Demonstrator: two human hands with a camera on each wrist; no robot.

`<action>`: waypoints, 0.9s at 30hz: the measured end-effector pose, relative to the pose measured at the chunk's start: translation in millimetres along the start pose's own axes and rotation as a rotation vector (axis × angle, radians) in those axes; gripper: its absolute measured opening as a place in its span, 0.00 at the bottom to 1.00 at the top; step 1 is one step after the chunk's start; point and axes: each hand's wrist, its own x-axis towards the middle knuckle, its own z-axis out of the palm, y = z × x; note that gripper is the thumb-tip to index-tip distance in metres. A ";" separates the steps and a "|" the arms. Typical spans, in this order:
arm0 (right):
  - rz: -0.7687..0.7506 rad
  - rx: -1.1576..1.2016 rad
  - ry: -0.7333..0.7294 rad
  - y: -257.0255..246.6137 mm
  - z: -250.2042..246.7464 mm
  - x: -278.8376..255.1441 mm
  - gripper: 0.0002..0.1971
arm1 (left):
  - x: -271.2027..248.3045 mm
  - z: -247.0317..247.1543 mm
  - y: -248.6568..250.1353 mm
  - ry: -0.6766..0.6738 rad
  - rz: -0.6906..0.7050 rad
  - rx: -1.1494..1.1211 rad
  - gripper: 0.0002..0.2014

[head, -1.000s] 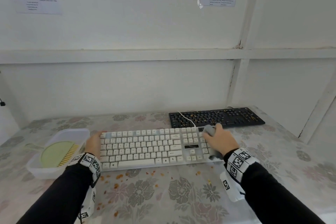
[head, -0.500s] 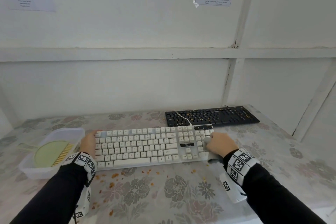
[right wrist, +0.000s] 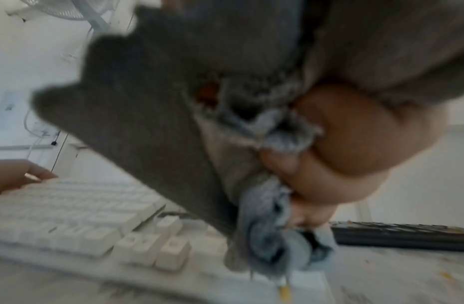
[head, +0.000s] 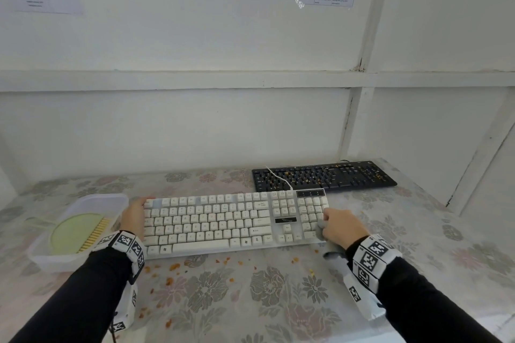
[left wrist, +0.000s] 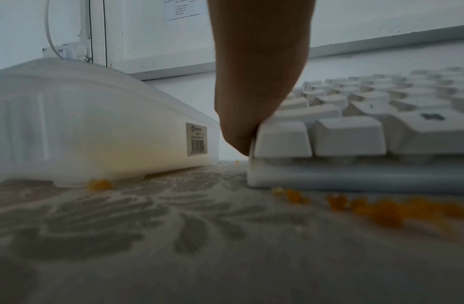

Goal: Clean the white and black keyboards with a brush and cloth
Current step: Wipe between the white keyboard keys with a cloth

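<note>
A flowered tablecloth (head: 278,295) covers the table, with orange crumbs (head: 174,267) nearest. Beyond them lies the white keyboard (head: 211,223). The left hand (head: 133,217) presses its nine o'clock end, fingers along the edge. The right hand (head: 342,227), fingers curled tight round a grey cloth (right wrist: 173,102), rests at its three o'clock end. At nine o'clock a clear tub (head: 92,200) holds a green brush (head: 75,232). At one o'clock, farthest, sits the crumb-strewn black keyboard (head: 323,177).
</note>
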 end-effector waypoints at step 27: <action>0.090 -0.194 0.070 14.9 -10.0 -2.8 0.05 | 17.5 -0.5 -9.8 0.008 -0.055 -0.063 0.20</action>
